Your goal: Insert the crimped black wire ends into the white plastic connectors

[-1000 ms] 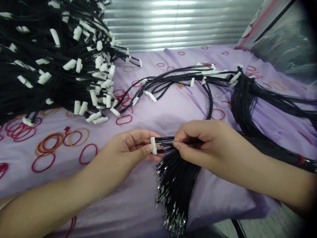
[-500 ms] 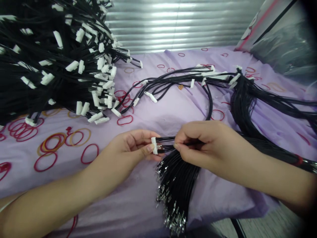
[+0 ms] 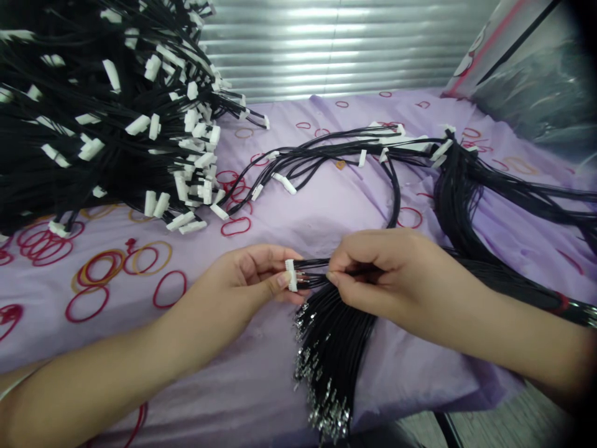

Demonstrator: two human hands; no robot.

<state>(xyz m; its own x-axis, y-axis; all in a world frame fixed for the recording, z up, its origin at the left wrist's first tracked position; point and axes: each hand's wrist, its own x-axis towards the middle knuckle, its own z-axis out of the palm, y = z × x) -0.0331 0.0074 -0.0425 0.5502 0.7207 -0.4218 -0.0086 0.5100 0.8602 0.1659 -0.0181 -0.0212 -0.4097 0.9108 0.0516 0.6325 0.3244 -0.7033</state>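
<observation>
Between thumb and fingers, my left hand (image 3: 254, 277) pinches a white connector housing (image 3: 291, 275) near the middle of the view. Several black wires (image 3: 313, 262) run from the housing towards the right. My right hand (image 3: 382, 267) is closed on black wires just right of the housing; its fingertips hide exactly which ones. Copper-coloured ends show close behind the housing. Beneath the right hand, a bundle of black wires (image 3: 345, 336) fans down over the purple cloth, its bare metal terminals (image 3: 326, 404) pointing to the front.
A large heap of black cables with white connectors (image 3: 181, 180) fills the left back. More finished-looking cables (image 3: 317, 149) lie across the back middle. Red and yellow rubber bands (image 3: 100, 267) are scattered on the purple cloth (image 3: 224, 373). A clear plastic bag (image 3: 541, 93) stands at the right back.
Hardly anything differs. Both hands keep the same grip in nearly the same place, and the whole view has shifted very slightly.
</observation>
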